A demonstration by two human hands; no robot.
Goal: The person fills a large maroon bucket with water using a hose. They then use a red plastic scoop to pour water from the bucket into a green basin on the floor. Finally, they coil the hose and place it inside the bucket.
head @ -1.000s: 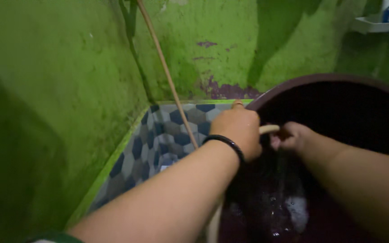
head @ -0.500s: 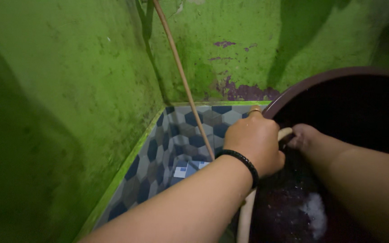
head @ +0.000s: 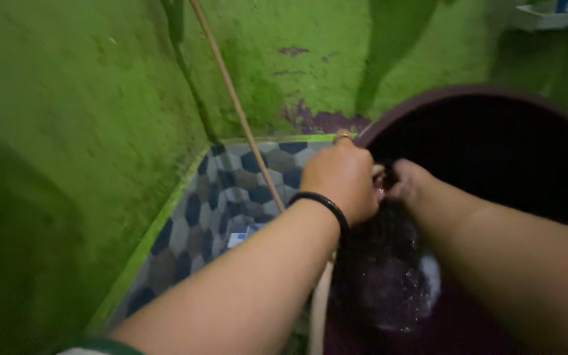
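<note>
My left hand [head: 340, 177], with a black band on the wrist, is closed around the end of a pale hose [head: 320, 302] at the rim of a large dark maroon bucket [head: 428, 98]. The hose runs up from below, along the bucket's left side. My right hand [head: 407, 183] is just inside the rim, right beside the left hand at the hose's mouth; its fingers are hidden. Water splashes and foams inside the bucket [head: 396, 283] under both hands.
Stained green walls [head: 87, 118] close in on the left and behind. A thin tan pipe [head: 231, 98] slants down the corner to a floor of blue and grey hexagon tiles [head: 231, 190]. A white shelf [head: 547, 16] sits at the top right.
The view has swung a little between frames. My two hands have drawn closer together at the hose's mouth, so less of the hose end shows. The splash in the bucket has shifted.
</note>
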